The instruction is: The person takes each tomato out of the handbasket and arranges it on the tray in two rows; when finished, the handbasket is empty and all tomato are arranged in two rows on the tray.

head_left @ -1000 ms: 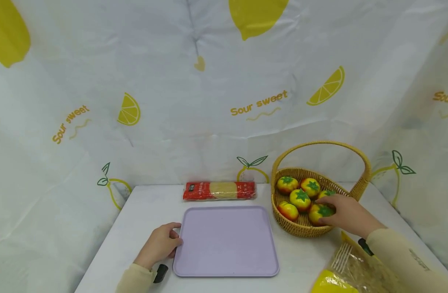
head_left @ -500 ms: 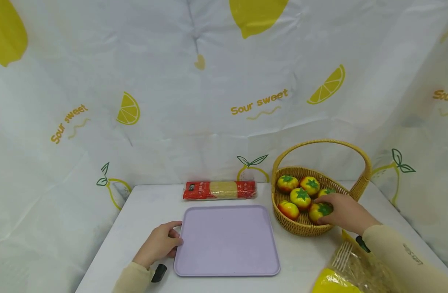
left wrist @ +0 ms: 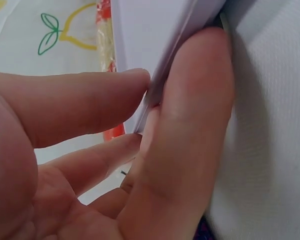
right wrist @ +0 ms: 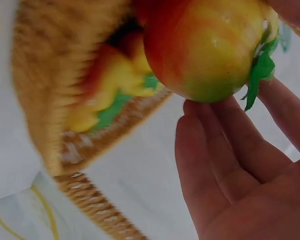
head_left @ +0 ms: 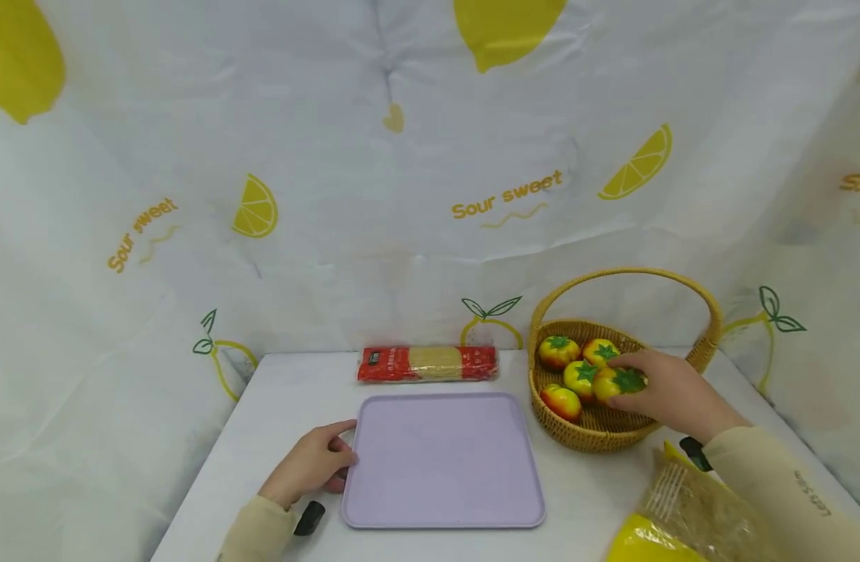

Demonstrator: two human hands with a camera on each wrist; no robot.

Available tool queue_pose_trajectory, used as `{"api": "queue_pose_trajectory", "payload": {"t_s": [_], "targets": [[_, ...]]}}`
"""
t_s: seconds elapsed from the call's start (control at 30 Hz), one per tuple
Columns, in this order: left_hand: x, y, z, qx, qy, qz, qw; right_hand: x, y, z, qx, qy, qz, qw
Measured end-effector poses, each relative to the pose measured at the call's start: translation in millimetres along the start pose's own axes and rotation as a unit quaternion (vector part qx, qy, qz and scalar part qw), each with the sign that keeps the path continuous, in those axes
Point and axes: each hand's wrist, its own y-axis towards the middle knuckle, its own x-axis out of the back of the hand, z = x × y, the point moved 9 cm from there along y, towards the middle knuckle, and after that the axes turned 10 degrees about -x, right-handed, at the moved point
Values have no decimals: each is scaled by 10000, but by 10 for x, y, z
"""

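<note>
My right hand (head_left: pixel 672 390) grips a yellow-red tomato (head_left: pixel 618 384) with a green leafy top, raised above the right side of the wicker basket (head_left: pixel 591 441). In the right wrist view, the tomato (right wrist: pixel 205 50) rests against the fingertips, apart from the several similar tomatoes (right wrist: pixel 102 90) in the basket. A further one behind the hand is hidden in the head view. My left hand (head_left: pixel 310 464) pinches the left edge of the lilac tray (head_left: pixel 444 460). In the left wrist view, one digit touches the upper side of the tray rim (left wrist: pixel 175 47) and another lies against its underside.
A red packet of dry noodles (head_left: pixel 433 364) lies behind the tray. A clear and yellow bag (head_left: pixel 683 507) sits at the front right, partly under the right forearm. The basket's tall handle (head_left: pixel 630 272) arches up. A lemon-print curtain (head_left: pixel 360 234) hangs behind the table.
The right hand has lifted the tomato upward from the basket floor, clear of its earlier spot. The left hand keeps its place at the tray edge. The head view has shifted slightly.
</note>
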Motion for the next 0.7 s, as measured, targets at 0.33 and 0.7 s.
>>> {"api": "queue_pose_trajectory", "payload": {"t_s": [0.33, 0.7], "targets": [[18, 11, 45, -78, -335, 101, 9994, -6, 33, 820, 417, 486, -185, 9978], [14, 4, 24, -138, -525, 137, 9984, -678, 170, 1803, 668, 1290, 172, 9892]]}}
